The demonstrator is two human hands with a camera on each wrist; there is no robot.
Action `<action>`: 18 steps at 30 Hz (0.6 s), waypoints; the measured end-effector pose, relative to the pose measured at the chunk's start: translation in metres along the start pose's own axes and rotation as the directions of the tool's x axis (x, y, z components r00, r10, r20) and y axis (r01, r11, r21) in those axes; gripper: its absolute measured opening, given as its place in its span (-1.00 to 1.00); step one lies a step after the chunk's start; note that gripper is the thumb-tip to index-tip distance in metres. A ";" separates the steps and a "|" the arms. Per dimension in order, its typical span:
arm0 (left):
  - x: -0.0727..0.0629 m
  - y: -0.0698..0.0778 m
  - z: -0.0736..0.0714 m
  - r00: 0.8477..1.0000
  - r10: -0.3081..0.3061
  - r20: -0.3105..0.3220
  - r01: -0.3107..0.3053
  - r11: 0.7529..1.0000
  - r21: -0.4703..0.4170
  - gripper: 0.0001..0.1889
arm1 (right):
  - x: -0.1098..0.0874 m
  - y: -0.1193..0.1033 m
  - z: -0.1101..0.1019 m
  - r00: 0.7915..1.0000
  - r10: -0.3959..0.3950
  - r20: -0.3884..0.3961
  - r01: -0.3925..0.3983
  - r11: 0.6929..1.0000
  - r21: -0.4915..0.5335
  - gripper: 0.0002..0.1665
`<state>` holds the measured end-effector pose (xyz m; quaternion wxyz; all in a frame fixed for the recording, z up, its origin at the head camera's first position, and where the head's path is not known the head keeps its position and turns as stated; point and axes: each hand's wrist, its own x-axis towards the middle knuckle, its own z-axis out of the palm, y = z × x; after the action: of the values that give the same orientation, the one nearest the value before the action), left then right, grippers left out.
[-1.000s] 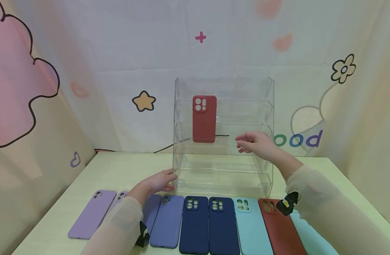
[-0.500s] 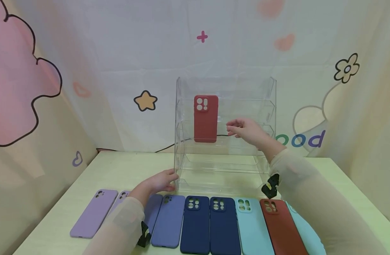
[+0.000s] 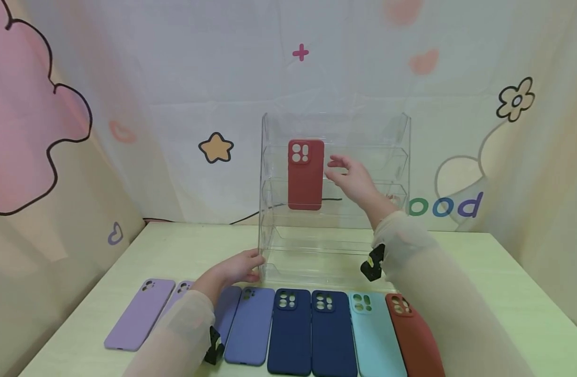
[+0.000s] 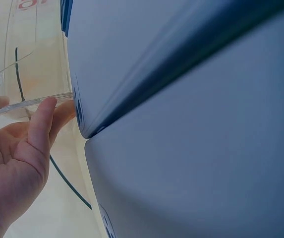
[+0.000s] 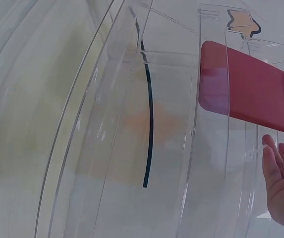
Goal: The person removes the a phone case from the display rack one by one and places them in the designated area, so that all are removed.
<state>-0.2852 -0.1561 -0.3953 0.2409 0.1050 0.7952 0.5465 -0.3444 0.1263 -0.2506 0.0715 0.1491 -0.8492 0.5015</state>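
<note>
A clear acrylic tiered rack [image 3: 335, 246] stands on the table, and a red phone case [image 3: 306, 180] is upright in one of its tiers, left of centre. My right hand [image 3: 354, 180] hovers just right of that case, fingers slightly bent and apart, holding nothing. In the right wrist view, a small gap shows between the fingertips and the red case [image 5: 251, 94]. My left hand [image 3: 236, 268] grips the rack's lower left side edge. The left wrist view shows thumb and fingers on either side of the clear panel [image 4: 30, 103].
In front of the rack lies a row of phone cases: lilac [image 3: 140, 314], periwinkle [image 3: 250, 327], navy [image 3: 289, 332], light blue [image 3: 377, 335] and red-brown [image 3: 413, 335]. My forearms cover parts of the row. A patterned cloth [image 3: 213, 63] hangs behind the table [image 3: 486, 272].
My right hand has moved left and up, from the rack's right side to beside the red phone case. The left hand keeps its grip on the rack.
</note>
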 end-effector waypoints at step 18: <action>0.000 0.000 -0.001 1.000 0.002 -0.005 -0.001 1.000 0.022 -0.48 | 0.005 0.002 0.021 0.997 -0.023 -0.078 0.027 0.998 0.051 -0.44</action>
<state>-0.2859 -0.1570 -0.3953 0.2374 0.1069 0.8016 0.5382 -0.3487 0.1083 -0.2609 0.1067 0.1419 -0.8306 0.5278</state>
